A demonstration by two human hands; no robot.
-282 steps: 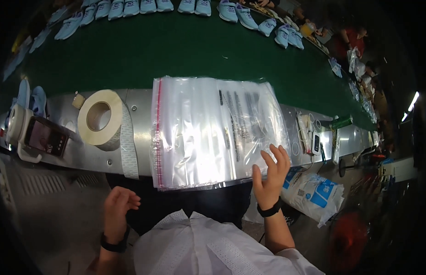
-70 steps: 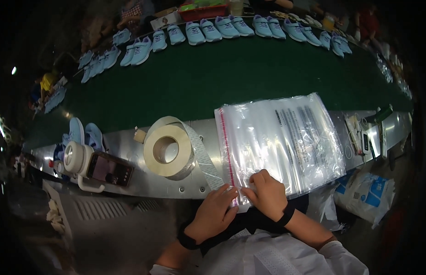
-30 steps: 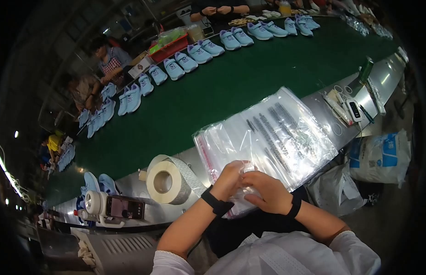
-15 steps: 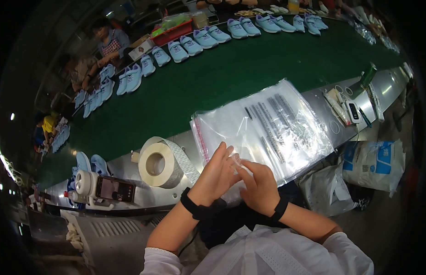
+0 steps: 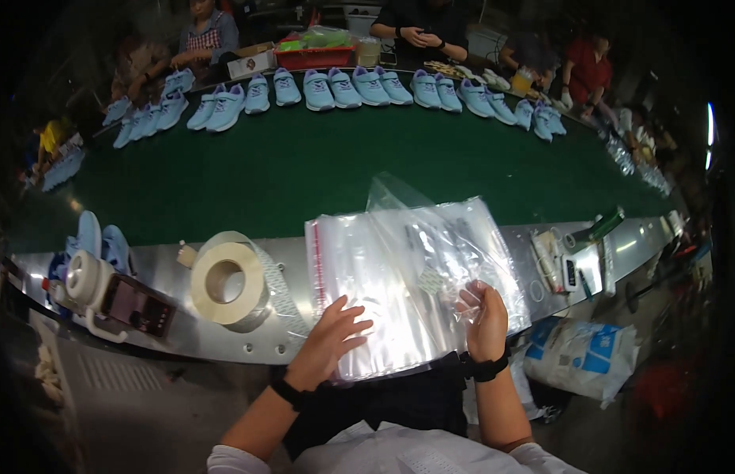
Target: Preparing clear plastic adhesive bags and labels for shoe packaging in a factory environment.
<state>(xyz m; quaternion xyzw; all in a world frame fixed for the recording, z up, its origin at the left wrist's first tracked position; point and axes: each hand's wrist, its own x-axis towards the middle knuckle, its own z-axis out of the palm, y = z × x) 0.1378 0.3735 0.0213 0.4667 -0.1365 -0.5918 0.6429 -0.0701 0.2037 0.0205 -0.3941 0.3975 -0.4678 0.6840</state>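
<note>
A stack of clear plastic bags with a red strip along its left edge lies on the metal table edge in front of me. A loose clear plastic bag lies askew on top, its far corner reaching over the green surface. On it shows a small pale patterned square. My left hand, fingers spread, hovers at the stack's near left side and holds nothing. At the right, my right hand has its fingers curled, with crumpled clear film at the fingertips.
Left of the stack stands a roll of pale labels with its strip trailing. Farther left are a phone, a white handled object and blue shoes. Light-blue shoes line the green surface's far side; people sit beyond.
My hands, close together before, have moved apart to either side of the stack. The loose bag now lies spread over it, with the pale square showing. The view has turned.
</note>
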